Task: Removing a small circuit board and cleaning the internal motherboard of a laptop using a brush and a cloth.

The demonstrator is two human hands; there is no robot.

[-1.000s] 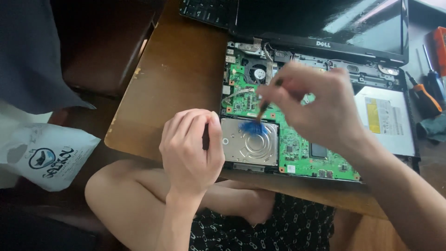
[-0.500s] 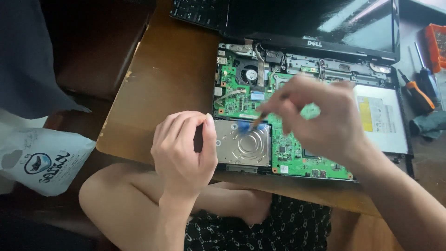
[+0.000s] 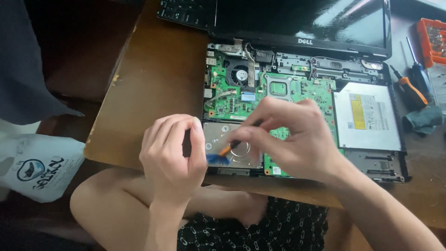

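Note:
An opened laptop [image 3: 371, 162] lies on a wooden table [image 3: 158, 79], its green circuit board [image 3: 297, 90] and fan [image 3: 239, 74] bare. A silver hard drive [image 3: 218, 135] sits in the front left bay. My right hand [image 3: 290, 139] pinches a thin tool with an orange neck and blue tip [image 3: 223, 151], the tip resting on the drive. My left hand [image 3: 172, 155] is curled at the drive's left edge, fingers bent against the laptop's side; what it holds, if anything, is hidden.
A silver optical drive [image 3: 369, 116] fills the laptop's right bay; the dark screen [image 3: 302, 18] stands behind. An orange-handled screwdriver [image 3: 409, 86], a dark cloth [image 3: 423, 120] and an orange parts box [image 3: 432, 39] lie at right. A white printed bag [image 3: 39, 165] sits lower left.
My right hand has slid the tool down and left across the hard drive, towards its front left corner. My left hand stays at the drive's edge.

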